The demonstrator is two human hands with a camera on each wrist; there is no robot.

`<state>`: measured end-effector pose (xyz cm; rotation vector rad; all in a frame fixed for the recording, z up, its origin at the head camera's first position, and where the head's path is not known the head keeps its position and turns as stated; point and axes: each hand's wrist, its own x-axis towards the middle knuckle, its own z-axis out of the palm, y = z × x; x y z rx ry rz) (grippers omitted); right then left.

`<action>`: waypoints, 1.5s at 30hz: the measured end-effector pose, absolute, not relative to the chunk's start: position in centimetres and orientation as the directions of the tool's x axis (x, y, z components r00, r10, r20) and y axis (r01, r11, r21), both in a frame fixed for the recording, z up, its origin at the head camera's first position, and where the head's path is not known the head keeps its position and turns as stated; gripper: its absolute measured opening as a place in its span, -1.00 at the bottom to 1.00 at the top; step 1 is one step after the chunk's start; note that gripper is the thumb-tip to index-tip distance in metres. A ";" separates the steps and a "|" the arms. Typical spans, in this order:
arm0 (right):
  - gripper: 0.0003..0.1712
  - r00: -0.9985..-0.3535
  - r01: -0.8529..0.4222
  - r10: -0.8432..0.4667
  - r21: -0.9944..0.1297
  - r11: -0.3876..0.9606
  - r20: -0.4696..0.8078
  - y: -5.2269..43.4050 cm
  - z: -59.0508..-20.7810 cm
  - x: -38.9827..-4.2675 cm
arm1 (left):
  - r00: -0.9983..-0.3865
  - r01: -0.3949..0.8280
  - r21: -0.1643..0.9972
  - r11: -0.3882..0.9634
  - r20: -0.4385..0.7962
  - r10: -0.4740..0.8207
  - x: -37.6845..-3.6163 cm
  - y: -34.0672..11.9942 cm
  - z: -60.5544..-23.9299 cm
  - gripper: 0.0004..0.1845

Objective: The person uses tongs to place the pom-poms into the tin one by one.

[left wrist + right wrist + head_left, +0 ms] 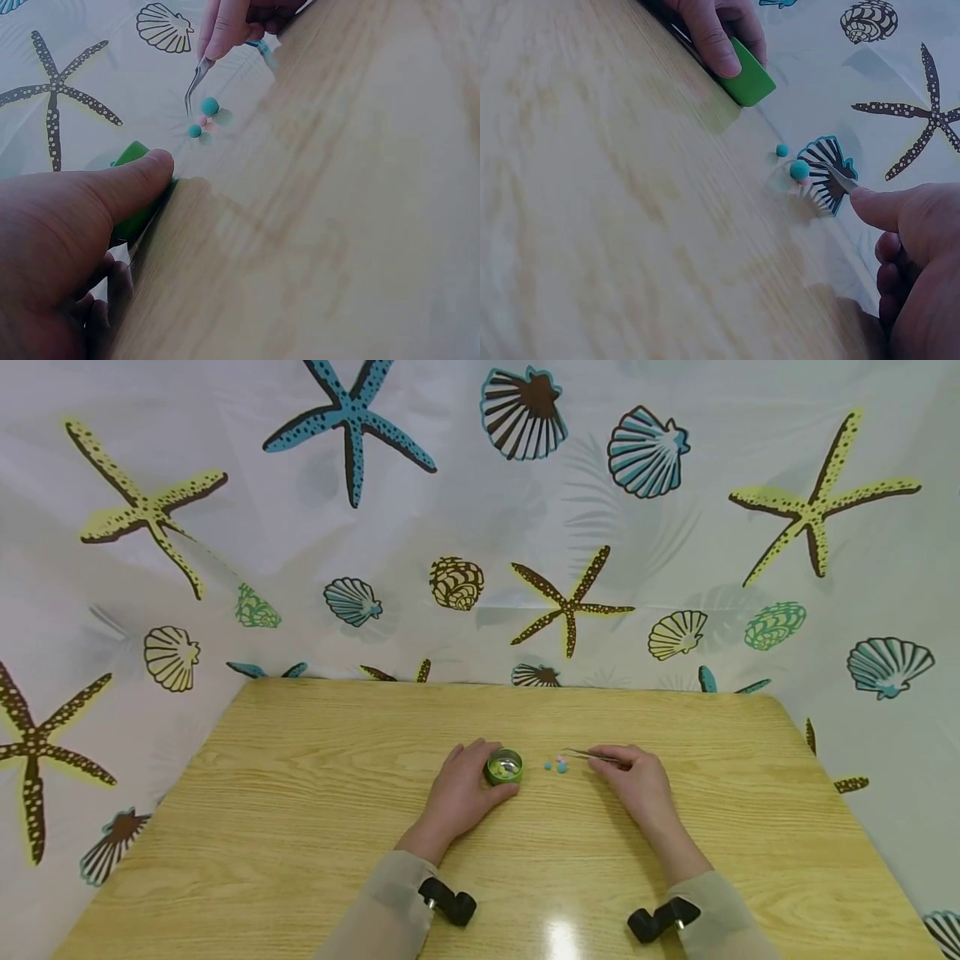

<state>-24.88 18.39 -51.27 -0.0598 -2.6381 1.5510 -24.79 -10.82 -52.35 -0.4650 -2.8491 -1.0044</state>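
— What are the hands doing?
— The left hand (459, 795) curls its fingers round the green tin (504, 767); the right hand (636, 782) pinches the tweezers (592, 755), tips by the beads (560, 766) on the worktop (300, 827).
— How many beads?
— Two teal, one pink. They look tiny, light, likely to roll; nip each across its middle.

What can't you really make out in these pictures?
- Contents of the green tin: too small in the head view; the left hand hides its opening in both wrist views.
- Tips of the tweezers: too thin in the head view to tell whether they pinch a bead.
- Pink bead: blurred, partly behind the blue beads in the wrist views.
- Right hand: cut off by the frame edge in the right wrist view.
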 end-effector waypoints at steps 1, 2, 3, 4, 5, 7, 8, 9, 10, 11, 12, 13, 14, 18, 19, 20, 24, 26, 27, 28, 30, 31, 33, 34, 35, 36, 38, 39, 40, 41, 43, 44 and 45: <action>-0.73 -0.996 -0.008 0.073 -0.872 0.489 0.050 18.4 -51.3 -24.9 | -0.950 0.311 0.598 0.738 0.180 0.255 -24.8 -10.8 -52.4 -0.27; -0.73 -0.996 -0.008 0.072 -0.872 0.490 0.050 18.4 -51.4 -24.9 | -0.950 0.311 0.598 0.739 0.180 0.255 -24.8 -10.8 -52.4 -0.27; -0.73 -0.996 -0.009 0.071 -0.871 0.491 0.051 18.4 -51.4 -25.0 | -0.951 0.308 0.600 0.739 0.176 0.253 -24.8 -10.8 -52.4 -0.27; -0.73 -0.996 -0.009 0.071 -0.870 0.492 0.051 18.4 -51.5 -25.0 | -0.951 0.308 0.600 0.738 0.177 0.253 -24.8 -10.8 -52.4 -0.27; -0.74 -0.996 -0.009 0.071 -0.870 0.493 0.051 18.4 -51.5 -25.0 | -0.951 0.308 0.599 0.739 0.178 0.253 -24.8 -10.8 -52.4 -0.27; -0.74 -0.996 -0.012 0.069 -0.868 0.497 0.053 18.4 -51.5 -25.0 | -0.952 0.305 0.601 0.739 0.173 0.252 -24.8 -10.8 -52.4 -0.27; -0.74 -0.996 -0.014 0.066 -0.867 0.499 0.055 18.4 -51.6 -25.0 | -0.952 0.305 0.600 0.739 0.173 0.253 -24.8 -10.8 -52.4 -0.27; -0.74 -0.996 -0.017 0.063 -0.864 0.503 0.057 18.4 -51.6 -25.0 | -0.951 0.309 0.596 0.741 0.176 0.254 -24.9 -10.8 -52.4 -0.27; -0.74 -0.997 -0.019 0.060 -0.862 0.507 0.058 18.4 -51.6 -25.0 | -0.951 0.309 0.596 0.741 0.176 0.256 -24.9 -10.8 -52.4 -0.27; -0.74 -0.997 -0.020 0.059 -0.860 0.511 0.059 18.4 -51.6 -25.1 | -0.951 0.309 0.595 0.742 0.174 0.257 -24.9 -10.8 -52.4 -0.27; -0.74 -0.997 -0.023 0.057 -0.856 0.517 0.061 18.4 -51.7 -25.1 | -0.950 0.310 0.594 0.742 0.174 0.258 -24.9 -10.8 -52.4 -0.27; -0.74 -0.996 -0.024 0.056 -0.853 0.522 0.062 18.4 -51.7 -25.1 | -0.950 0.311 0.594 0.742 0.173 0.259 -24.9 -10.8 -52.4 -0.27; -0.75 -0.996 -0.025 0.055 -0.850 0.527 0.063 18.4 -51.7 -25.1 | -0.949 0.314 0.594 0.741 0.177 0.260 -24.8 -10.8 -52.4 -0.27; -0.75 -0.996 -0.028 0.056 -0.838 0.546 0.069 18.3 -51.8 -25.2 | -0.948 0.318 0.595 0.738 0.182 0.262 -24.8 -10.8 -52.4 -0.28; -0.75 -0.996 -0.029 0.055 -0.835 0.550 0.071 18.3 -51.9 -25.2 | -0.947 0.320 0.595 0.737 0.185 0.262 -24.8 -10.8 -52.4 -0.28; -0.75 -0.996 -0.029 0.054 -0.832 0.554 0.071 18.3 -51.9 -25.2 | -0.947 0.321 0.595 0.736 0.188 0.261 -24.8 -10.8 -52.4 -0.28; -0.75 -0.996 -0.027 0.056 -0.824 0.566 0.071 18.3 -51.9 -25.3 | -0.947 0.321 0.598 0.734 0.189 0.260 -24.8 -10.7 -52.3 -0.29; -0.75 -0.996 -0.024 0.058 -0.823 0.568 0.069 18.4 -51.9 -25.3 | -0.947 0.322 0.596 0.735 0.189 0.260 -24.8 -10.7 -52.3 -0.29; -0.75 -0.996 -0.023 0.059 -0.821 0.570 0.069 18.4 -51.9 -25.3 | -0.947 0.322 0.594 0.737 0.190 0.261 -24.8 -10.7 -52.3 -0.29; -0.75 -0.996 -0.023 0.059 -0.820 0.572 0.069 18.3 -51.9 -25.3 | -0.946 0.323 0.593 0.738 0.190 0.261 -24.8 -10.7 -52.2 -0.29; -0.75 -0.996 -0.023 0.059 -0.818 0.575 0.070 18.3 -52.0 -25.3 | -0.946 0.322 0.590 0.741 0.190 0.261 -24.8 -10.7 -52.2 -0.29; -0.76 -0.996 -0.024 0.060 -0.817 0.576 0.071 18.3 -52.0 -25.3 | -0.947 0.322 0.588 0.742 0.189 0.261 -24.8 -10.7 -52.2 -0.29; -0.76 -0.996 -0.024 0.061 -0.819 0.573 0.071 18.3 -52.0 -25.3 | -0.948 0.319 0.588 0.744 0.185 0.260 -24.7 -10.7 -52.2 -0.28; -0.76 -0.995 -0.024 0.062 -0.820 0.572 0.072 18.3 -52.0 -25.2 | -0.948 0.318 0.589 0.743 0.183 0.260 -24.7 -10.7 -52.2 -0.28; -0.76 -0.995 -0.023 0.063 -0.822 0.569 0.072 18.3 -52.0 -25.2 | -0.948 0.317 0.589 0.744 0.182 0.260 -24.7 -10.7 -52.2 -0.28; -0.76 -0.995 -0.023 0.065 -0.823 0.567 0.073 18.3 -52.0 -25.2 | -0.949 0.316 0.590 0.743 0.181 0.259 -24.7 -10.7 -52.2 -0.28; -0.76 -0.995 -0.024 0.068 -0.827 0.562 0.074 18.2 -51.9 -25.1 | -0.949 0.315 0.590 0.743 0.180 0.259 -24.7 -10.7 -52.2 -0.28; -0.76 -0.995 -0.024 0.069 -0.829 0.559 0.076 18.2 -51.9 -25.1 | -0.949 0.315 0.590 0.743 0.181 0.259 -24.8 -10.7 -52.3 -0.28; -0.76 -0.995 -0.024 0.072 -0.832 0.555 0.076 18.2 -51.9 -25.1 | -0.949 0.316 0.589 0.744 0.182 0.259 -24.8 -10.7 -52.3 -0.28; -0.76 -0.994 -0.024 0.074 -0.835 0.550 0.077 18.2 -51.9 -25.1 | -0.948 0.316 0.588 0.744 0.183 0.259 -24.8 -10.7 -52.3 -0.28; -0.76 -0.994 -0.023 0.079 -0.842 0.539 0.078 18.2 -51.8 -25.1 | -0.949 0.316 0.589 0.744 0.182 0.258 -24.8 -10.7 -52.3 -0.28; -0.76 -0.994 -0.022 0.082 -0.846 0.533 0.078 18.2 -51.8 -25.1 | -0.949 0.316 0.590 0.743 0.183 0.258 -24.8 -10.7 -52.3 -0.28; -0.76 -0.993 -0.022 0.084 -0.848 0.529 0.079 18.2 -51.8 -25.1 | -0.949 0.316 0.591 0.742 0.183 0.258 -24.8 -10.7 -52.3 -0.28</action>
